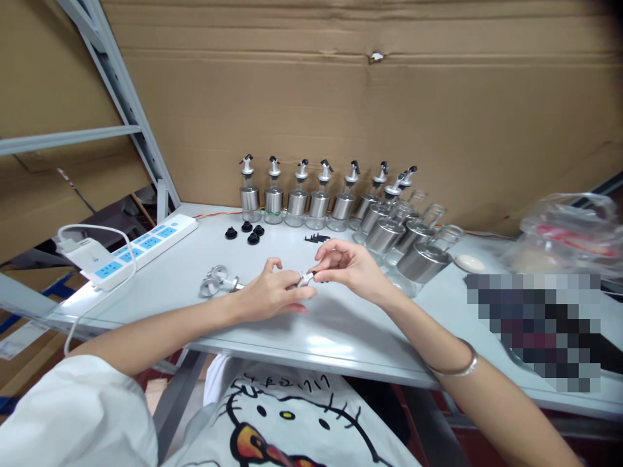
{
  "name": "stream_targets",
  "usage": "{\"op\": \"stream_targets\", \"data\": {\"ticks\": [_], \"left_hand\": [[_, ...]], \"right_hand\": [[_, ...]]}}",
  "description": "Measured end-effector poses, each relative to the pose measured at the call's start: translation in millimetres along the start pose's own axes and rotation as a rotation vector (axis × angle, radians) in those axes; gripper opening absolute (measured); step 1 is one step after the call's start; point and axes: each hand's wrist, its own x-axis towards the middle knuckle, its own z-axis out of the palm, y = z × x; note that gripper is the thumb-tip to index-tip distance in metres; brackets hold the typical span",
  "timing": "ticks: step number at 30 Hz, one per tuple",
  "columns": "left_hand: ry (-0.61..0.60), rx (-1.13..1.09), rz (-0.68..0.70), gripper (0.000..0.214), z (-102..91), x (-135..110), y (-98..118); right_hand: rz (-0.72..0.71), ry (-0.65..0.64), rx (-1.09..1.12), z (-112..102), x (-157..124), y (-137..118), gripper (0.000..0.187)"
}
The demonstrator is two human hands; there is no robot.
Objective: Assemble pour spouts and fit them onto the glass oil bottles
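My left hand (272,293) pinches a small silver pourer spout (305,279) just above the white table (311,331). My right hand (348,263) meets it from the right, its fingertips closed on a small black part at the spout's tip. A few more silver spout pieces (217,281) lie on the table just left of my left hand. Several glass and steel oil bottles with pourer tops (296,198) stand in a row at the back, and more bottles without tops (409,243) lie to the right.
Several black rubber stoppers (246,232) and a pile of small black clips (317,238) lie behind my hands. A white and blue power strip (141,250) lies at the left. A clear plastic bag (569,233) sits at the right. A cardboard wall (341,97) stands behind.
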Motion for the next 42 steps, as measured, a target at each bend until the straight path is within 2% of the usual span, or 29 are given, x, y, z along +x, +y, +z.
{"op": "stream_targets", "data": {"ticks": [7, 10, 13, 15, 17, 20, 23, 25, 28, 30, 35, 42], "left_hand": [[0.067, 0.056, 0.036, 0.026, -5.8, 5, -3], [0.06, -0.04, -0.005, 0.03, -7.3, 6, -6], [0.083, -0.158, -0.039, 0.033, -10.3, 5, -9], [0.028, -0.193, -0.057, 0.035, -14.6, 4, -14], [-0.043, -0.225, -0.095, 0.041, -21.0, 3, -23], [-0.058, -0.213, -0.236, 0.054, -31.1, -2, -46], [-0.076, -0.084, -0.53, 0.043, -36.3, -11, -76], [-0.167, -0.015, -0.621, 0.039, -35.4, -21, -95], [-0.352, -0.011, -0.625, 0.039, -30.6, -35, -114], [-0.417, -0.004, -0.63, 0.038, -27.8, -40, -120], [-0.389, 0.063, -0.592, 0.032, -25.1, -37, -115], [-0.409, 0.169, -0.523, 0.022, -23.1, -29, -109]], "right_hand": [[0.043, 0.045, 0.024, 2, 0, -1, 0.041], [0.006, 0.085, 0.023, 6, 0, 1, 0.038], [0.014, 0.05, -0.013, 11, -1, 3, 0.028], [0.032, 0.012, -0.043, 12, -1, 4, 0.024], [0.02, 0.026, -0.052, 13, -2, 5, 0.023], [-0.02, 0.123, -0.001, 11, 0, 5, 0.022], [-0.003, 0.215, 0.082, 5, 3, 5, 0.021], [0.027, 0.252, 0.116, 1, 4, 6, 0.021], [0.062, 0.264, 0.143, -3, 6, 7, 0.02], [0.079, 0.263, 0.154, -3, 7, 7, 0.021], [0.09, 0.265, 0.185, -1, 5, 6, 0.024], [0.1, 0.25, 0.139, 2, 4, 4, 0.022]]}}
